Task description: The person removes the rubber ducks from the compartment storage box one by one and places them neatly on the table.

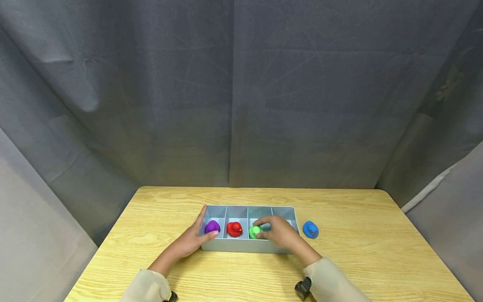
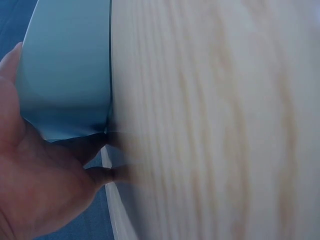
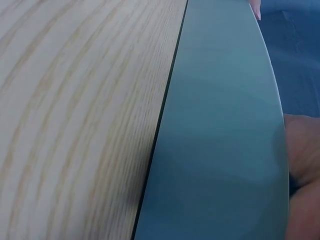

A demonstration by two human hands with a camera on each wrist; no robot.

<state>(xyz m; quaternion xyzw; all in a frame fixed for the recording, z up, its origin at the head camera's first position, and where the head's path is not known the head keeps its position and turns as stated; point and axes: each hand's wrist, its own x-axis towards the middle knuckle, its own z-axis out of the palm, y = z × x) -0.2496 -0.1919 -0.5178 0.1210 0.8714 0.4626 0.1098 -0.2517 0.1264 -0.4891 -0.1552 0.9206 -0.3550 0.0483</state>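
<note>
A grey-blue box [image 1: 245, 246] with a row of compartments stands on the table. My left hand [image 1: 188, 241] holds its left end, thumb over the front rim and fingers along the end wall; the left wrist view shows this hand [image 2: 45, 185] against the box wall [image 2: 67, 70]. A purple rubber duck [image 1: 212, 226] sits in the leftmost compartment, a red rubber duck [image 1: 234, 229] in the one beside it. Reaching into the third, my right hand [image 1: 281, 233] pinches a green rubber duck [image 1: 255, 231] between thumb and fingers. That hand partly hides the rightmost compartment.
A blue rubber duck [image 1: 310, 230] lies on the wooden table [image 1: 358, 260] just right of the box. Grey curtains [image 1: 302, 105] hang behind the table's far edge and at both sides.
</note>
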